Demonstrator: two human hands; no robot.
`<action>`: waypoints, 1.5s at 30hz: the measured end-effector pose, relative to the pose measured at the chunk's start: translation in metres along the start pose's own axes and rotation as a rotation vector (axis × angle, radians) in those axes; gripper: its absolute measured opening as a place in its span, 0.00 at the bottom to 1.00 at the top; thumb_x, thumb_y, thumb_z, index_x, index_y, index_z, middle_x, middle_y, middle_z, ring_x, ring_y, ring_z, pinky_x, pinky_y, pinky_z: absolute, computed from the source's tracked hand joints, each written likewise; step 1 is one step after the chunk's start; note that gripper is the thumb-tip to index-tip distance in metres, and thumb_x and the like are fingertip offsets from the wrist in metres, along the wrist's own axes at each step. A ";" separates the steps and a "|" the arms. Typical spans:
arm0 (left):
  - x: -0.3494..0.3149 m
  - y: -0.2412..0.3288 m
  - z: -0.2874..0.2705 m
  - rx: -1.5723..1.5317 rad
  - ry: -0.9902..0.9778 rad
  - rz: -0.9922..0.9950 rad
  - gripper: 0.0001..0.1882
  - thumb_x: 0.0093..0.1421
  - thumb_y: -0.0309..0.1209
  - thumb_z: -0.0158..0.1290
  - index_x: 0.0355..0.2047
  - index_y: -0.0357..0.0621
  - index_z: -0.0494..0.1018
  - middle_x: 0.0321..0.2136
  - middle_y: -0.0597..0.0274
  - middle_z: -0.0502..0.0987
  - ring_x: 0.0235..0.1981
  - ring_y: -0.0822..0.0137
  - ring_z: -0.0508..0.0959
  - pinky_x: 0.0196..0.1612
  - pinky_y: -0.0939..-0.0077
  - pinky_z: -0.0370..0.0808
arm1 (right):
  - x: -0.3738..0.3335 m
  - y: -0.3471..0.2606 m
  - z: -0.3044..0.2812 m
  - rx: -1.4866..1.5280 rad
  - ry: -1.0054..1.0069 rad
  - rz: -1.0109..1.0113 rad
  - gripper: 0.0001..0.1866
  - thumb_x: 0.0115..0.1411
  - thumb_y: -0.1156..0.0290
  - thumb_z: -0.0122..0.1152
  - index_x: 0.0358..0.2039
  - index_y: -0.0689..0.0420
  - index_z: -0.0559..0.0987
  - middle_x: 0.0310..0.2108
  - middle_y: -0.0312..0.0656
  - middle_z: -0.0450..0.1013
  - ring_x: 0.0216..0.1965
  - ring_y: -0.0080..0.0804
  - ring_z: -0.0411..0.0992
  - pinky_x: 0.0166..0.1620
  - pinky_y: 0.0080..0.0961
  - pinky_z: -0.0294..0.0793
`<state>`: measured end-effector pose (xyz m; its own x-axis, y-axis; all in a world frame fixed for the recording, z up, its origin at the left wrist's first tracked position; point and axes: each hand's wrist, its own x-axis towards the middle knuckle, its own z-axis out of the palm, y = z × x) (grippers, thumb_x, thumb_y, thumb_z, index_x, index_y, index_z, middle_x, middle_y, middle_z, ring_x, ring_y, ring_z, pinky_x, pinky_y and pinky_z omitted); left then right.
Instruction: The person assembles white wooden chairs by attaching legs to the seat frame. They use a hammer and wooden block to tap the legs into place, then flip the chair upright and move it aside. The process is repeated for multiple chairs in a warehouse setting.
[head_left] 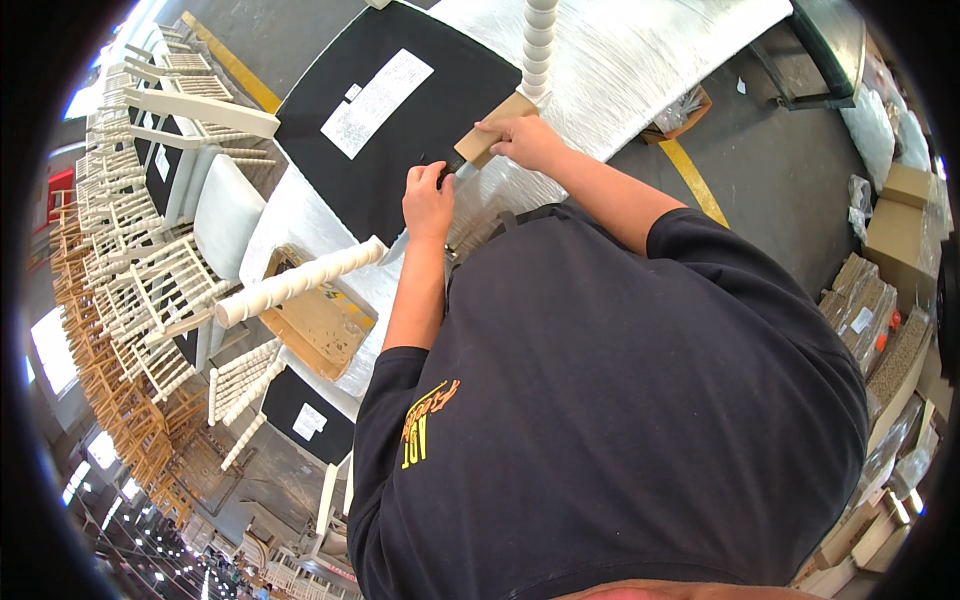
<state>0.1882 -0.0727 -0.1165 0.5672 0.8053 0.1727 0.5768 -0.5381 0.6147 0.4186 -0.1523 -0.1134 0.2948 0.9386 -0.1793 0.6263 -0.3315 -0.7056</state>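
An upturned chair seat with a black fabric underside [460,75] lies in front of me; a white paper label [378,103] is on the fabric. Cream turned legs stick up from it: one leg [300,283] at the near left, another leg [538,45] at the far right. Along the seat's near edge, my right hand [532,142] grips a tan cardboard-like strip [482,136] with thumb and fingers. Close to the strip's left end, my left hand [429,208] is closed round a small dark object [449,172], mostly covered by the fingers.
The seat rests on a bench covered in shiny plastic film [640,50]. A cardboard tray [318,325] lies below the near-left leg. Rows of cream chairs [150,270] fill the left side. A dark metal frame [815,60] stands far right, and cardboard boxes [895,235] are stacked at the right.
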 end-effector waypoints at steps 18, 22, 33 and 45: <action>-0.008 -0.007 0.004 -0.079 0.085 0.003 0.09 0.59 0.28 0.66 0.40 0.44 0.84 0.38 0.58 0.78 0.25 0.64 0.77 0.32 0.69 0.76 | 0.001 0.001 -0.001 0.067 -0.024 0.011 0.29 0.59 0.68 0.71 0.62 0.35 0.80 0.32 0.43 0.83 0.33 0.35 0.81 0.42 0.33 0.80; -0.007 -0.010 0.006 -0.071 0.092 0.008 0.09 0.58 0.28 0.66 0.40 0.44 0.84 0.38 0.58 0.78 0.25 0.64 0.77 0.32 0.69 0.76 | 0.000 0.001 -0.001 0.066 -0.012 -0.001 0.29 0.59 0.68 0.71 0.62 0.36 0.80 0.33 0.43 0.83 0.34 0.36 0.81 0.43 0.33 0.80; -0.007 -0.007 0.006 -0.052 0.076 -0.030 0.08 0.57 0.28 0.66 0.39 0.43 0.84 0.38 0.57 0.79 0.30 0.60 0.80 0.35 0.66 0.78 | 0.001 -0.007 -0.006 -0.102 -0.064 -0.003 0.29 0.61 0.68 0.67 0.63 0.35 0.79 0.38 0.45 0.84 0.39 0.41 0.82 0.45 0.38 0.80; -0.004 0.000 0.004 0.017 0.061 -0.095 0.05 0.59 0.31 0.63 0.35 0.48 0.84 0.38 0.62 0.79 0.35 0.54 0.83 0.39 0.59 0.81 | -0.006 -0.026 -0.021 -0.439 -0.139 -0.268 0.22 0.57 0.70 0.65 0.54 0.50 0.78 0.39 0.48 0.82 0.44 0.49 0.81 0.45 0.47 0.80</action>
<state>0.1883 -0.0774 -0.1201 0.4728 0.8663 0.1614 0.6366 -0.4624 0.6172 0.4155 -0.1514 -0.0791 0.0029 0.9899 -0.1419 0.9183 -0.0588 -0.3916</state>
